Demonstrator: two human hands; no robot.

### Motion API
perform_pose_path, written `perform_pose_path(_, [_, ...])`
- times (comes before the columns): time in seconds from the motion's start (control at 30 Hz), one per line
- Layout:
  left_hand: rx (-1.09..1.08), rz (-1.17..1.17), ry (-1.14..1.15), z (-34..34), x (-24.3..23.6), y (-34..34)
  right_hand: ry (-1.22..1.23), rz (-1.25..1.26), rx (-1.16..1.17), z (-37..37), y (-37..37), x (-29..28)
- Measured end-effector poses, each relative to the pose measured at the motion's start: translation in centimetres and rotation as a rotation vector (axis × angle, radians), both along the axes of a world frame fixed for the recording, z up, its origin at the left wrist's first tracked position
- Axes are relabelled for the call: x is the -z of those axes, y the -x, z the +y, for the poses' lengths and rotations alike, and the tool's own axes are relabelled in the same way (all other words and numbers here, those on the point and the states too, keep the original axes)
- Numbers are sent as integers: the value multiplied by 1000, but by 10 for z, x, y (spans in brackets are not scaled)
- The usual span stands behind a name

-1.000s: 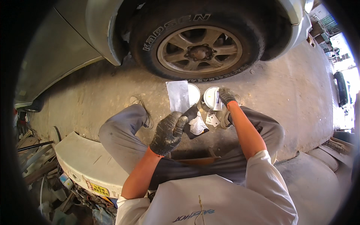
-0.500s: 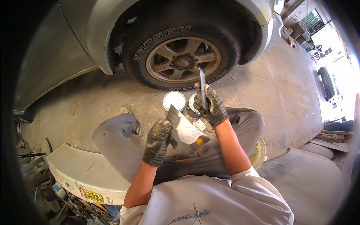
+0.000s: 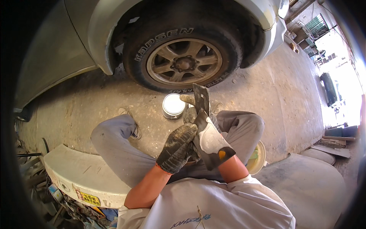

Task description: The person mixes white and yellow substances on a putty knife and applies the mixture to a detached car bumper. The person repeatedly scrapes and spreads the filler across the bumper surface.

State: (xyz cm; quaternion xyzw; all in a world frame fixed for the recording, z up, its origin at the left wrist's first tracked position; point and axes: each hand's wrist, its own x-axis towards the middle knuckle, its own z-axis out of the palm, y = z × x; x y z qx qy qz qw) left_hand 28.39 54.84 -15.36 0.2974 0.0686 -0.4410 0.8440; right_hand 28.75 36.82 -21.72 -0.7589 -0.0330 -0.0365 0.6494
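Note:
My left hand (image 3: 176, 147), in a dark, dusty knit glove, grips a dark flat board (image 3: 209, 159) bearing white paste (image 3: 209, 137) and an orange blob (image 3: 221, 154) at its lower end. My right hand (image 3: 189, 102), gloved alike and partly hidden behind the board, is closed on a dark flat scraper blade (image 3: 201, 93), held upright just above the board. A white-lidded can (image 3: 173, 105) stands on the floor left of my right hand; another behind that hand is mostly hidden.
A car's wheel (image 3: 184, 61) and body stand ahead. My bent legs (image 3: 110, 141) flank the work. A white curved panel (image 3: 80, 168) lies left with scrap beside it, a grey panel (image 3: 297, 191) right. A yellowish bucket (image 3: 259, 156) sits by my right knee.
My right hand has come from the cans to the middle, holding the blade. My left hand has raised the paste board and moved it right, tilting it in front of the right hand.

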Motion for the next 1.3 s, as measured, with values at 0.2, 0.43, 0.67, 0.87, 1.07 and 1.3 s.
perform_pose_path(0.2, [-27, 62, -5, 0, -9, -6, 144, 7, 32, -5, -3, 36])
perform_pose_path(0.43, [-99, 72, -44, 2, -8, -20, -535, 364, 85, -9, 1, 68])
perform_pose_path(0.67, [-544, -373, -304, 24, 3, -37, -142, 22, 426, -22, -2, 3])
perform_pose_path(0.87, [-733, -707, -685, 42, 5, -48, -505, 130, 475, -13, 6, -56])
perform_pose_path(1.07, [-806, -707, -706, 35, 0, -46, -146, 288, 419, 28, 18, -62])
perform_pose_path(1.3, [-669, -1011, -1025, 40, 0, -41, 161, 288, 404, 42, 15, -55])
